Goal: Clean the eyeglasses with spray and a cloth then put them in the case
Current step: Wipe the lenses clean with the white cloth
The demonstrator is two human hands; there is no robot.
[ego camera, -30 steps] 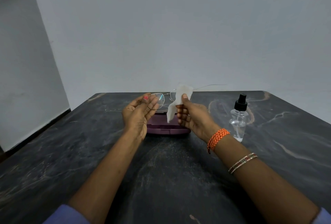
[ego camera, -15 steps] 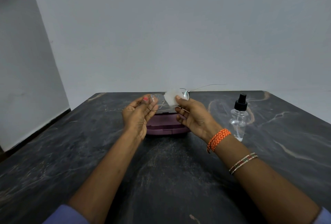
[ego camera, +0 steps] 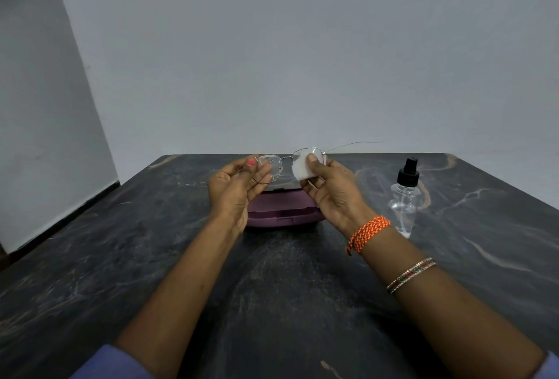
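Observation:
Thin metal-framed eyeglasses (ego camera: 273, 166) are held up above the table's middle. My left hand (ego camera: 239, 188) pinches the left lens rim, and that lens shows spray droplets. My right hand (ego camera: 331, 189) presses a small folded white cloth (ego camera: 301, 168) over the right lens, thumb on top. One temple arm sticks out to the right past my hand. A closed purple eyeglass case (ego camera: 279, 207) lies on the table just behind and under both hands, partly hidden by them. A clear spray bottle (ego camera: 403, 197) with a black pump top stands upright to the right of the case.
The dark marbled table (ego camera: 272, 288) stretches toward me under my forearms. Its far edge meets a plain grey wall; its left edge drops off beside a white wall.
The cloth hung loose from my right hand a second ago; it is now folded flat against the right lens. My right hand shifted up and right. My left hand barely moved.

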